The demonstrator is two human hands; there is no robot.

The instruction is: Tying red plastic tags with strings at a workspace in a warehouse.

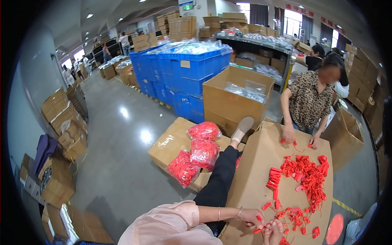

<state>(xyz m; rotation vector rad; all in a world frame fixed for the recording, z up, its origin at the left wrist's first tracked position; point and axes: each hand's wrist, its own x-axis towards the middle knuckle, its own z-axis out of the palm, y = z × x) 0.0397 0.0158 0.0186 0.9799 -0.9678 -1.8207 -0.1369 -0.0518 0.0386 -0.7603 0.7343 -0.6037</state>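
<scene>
My left hand is closed in a pinch on a small red plastic piece. Close against it, my right hand is pinched too, its fingertips meeting near the same piece. What lies between the right fingertips is too small to make out. Both hands are over the near part of a cardboard sheet. Small red parts with cords lie scattered beside my hands. Farther up is a tangled heap of red corded pieces, with a stacked row of flat red pieces to its left.
Across the cardboard a co-worker handles red pieces with both hands. Bags of red cords lie on a carton beside my outstretched leg. Blue crates and an open carton stand ahead. A red oval is at right.
</scene>
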